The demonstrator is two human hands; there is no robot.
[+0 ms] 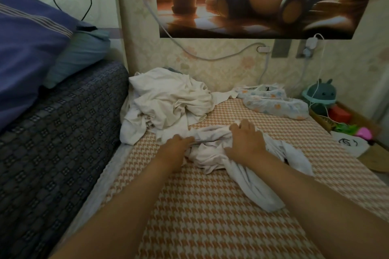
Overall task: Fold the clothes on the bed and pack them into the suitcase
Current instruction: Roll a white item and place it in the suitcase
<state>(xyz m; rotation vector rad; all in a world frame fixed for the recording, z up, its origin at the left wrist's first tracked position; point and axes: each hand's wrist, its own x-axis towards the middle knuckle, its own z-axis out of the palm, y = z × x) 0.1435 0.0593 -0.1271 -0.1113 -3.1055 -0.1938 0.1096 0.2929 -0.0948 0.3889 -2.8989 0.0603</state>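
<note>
A crumpled white garment (237, 166) lies in the middle of the bed (210, 216), which has an orange houndstooth cover. My left hand (179, 143) grips the garment's left edge with curled fingers. My right hand (246, 139) lies on top of the garment and bunches the cloth under its fingers. A heap of cream-white clothes (168, 103) sits behind my hands, against the wall. No suitcase is in view.
A floral printed cloth item (273, 103) lies at the bed's far right. A dark patterned blanket (52, 143) and blue pillows (31, 38) rise on the left. Toys, a white bag (349, 143) and boxes crowd the right side beyond the bed edge.
</note>
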